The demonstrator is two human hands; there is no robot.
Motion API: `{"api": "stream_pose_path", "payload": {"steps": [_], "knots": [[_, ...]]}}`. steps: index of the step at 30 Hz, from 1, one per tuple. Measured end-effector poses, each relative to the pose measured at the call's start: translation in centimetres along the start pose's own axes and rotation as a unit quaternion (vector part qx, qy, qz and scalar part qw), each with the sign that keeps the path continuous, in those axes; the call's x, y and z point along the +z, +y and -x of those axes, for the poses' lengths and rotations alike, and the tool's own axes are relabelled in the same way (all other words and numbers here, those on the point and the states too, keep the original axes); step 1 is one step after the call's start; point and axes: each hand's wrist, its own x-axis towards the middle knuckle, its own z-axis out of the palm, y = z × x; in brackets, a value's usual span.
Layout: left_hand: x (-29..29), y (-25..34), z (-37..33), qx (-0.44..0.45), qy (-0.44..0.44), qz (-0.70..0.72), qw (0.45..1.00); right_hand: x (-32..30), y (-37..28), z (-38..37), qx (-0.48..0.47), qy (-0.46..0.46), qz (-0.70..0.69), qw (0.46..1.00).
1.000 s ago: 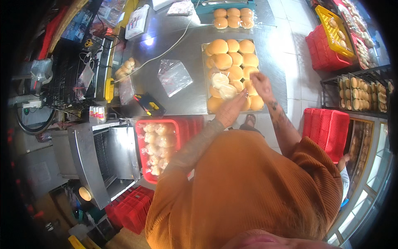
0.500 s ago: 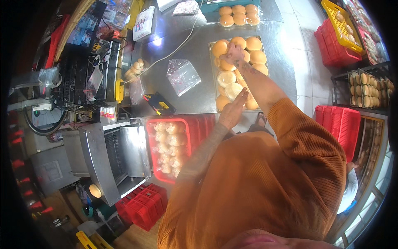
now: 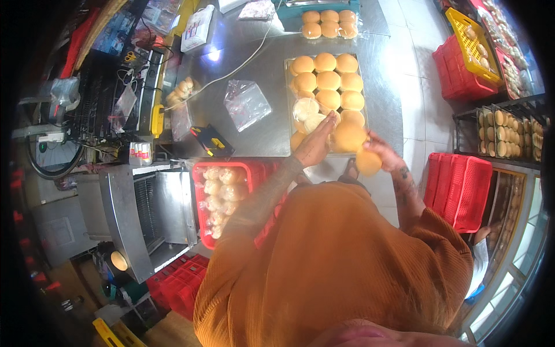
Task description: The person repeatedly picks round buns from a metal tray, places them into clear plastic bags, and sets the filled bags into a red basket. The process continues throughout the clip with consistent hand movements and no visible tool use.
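Note:
A tray (image 3: 289,87) of round golden buns (image 3: 328,80) lies at the table's near right, in front of me. Two pale buns (image 3: 305,109) on its left side show whitish faces. My right hand (image 3: 384,152), off the tray's near right corner, grips a bun (image 3: 369,163). Just left of that, a larger-looking bun (image 3: 348,137) is blurred and lies between my two hands; I cannot tell whether it is lifted or joined to the gripped one. My left hand (image 3: 317,140) is flat, fingers stretched out, beside the pale buns and the blurred one.
Bagged buns (image 3: 329,24) sit at the table's far end. A clear plastic bag (image 3: 247,105) and a black-and-yellow device (image 3: 211,141) lie to the left, near a white cable (image 3: 243,63). A red crate (image 3: 198,202) of bagged buns stands below, beside a metal machine (image 3: 144,214).
My right hand has come back from the tray's far rows toward me and now grips a bun. My left hand stays near the pale buns. The view has shifted slightly.

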Motion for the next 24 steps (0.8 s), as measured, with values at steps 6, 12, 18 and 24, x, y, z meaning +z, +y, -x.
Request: {"api": "stream_pose_path", "payload": {"steps": [6, 12, 18, 24], "knots": [[-2.8, 2.2, 0.0, -0.018, -0.131, -0.044, 0.990, 4.2, 1.1, -2.3, -0.006, 0.034, 0.043, 0.998], [-3.9, 4.0, 0.3, 0.024, -0.064, -0.052, 0.996, 6.5, -2.1, -1.0, -0.132, -0.058, 0.022, 0.989], [-4.1, 6.0, 0.3, 0.091, 0.027, 0.044, 0.995, 8.9, -5.0, -1.6, -0.266, 0.079, 0.425, 0.861], [-10.5, 5.4, -0.9, -0.090, 0.095, 0.213, 0.968, 10.6, -13.4, 0.0, -0.414, 0.117, 0.670, 0.605]]}}
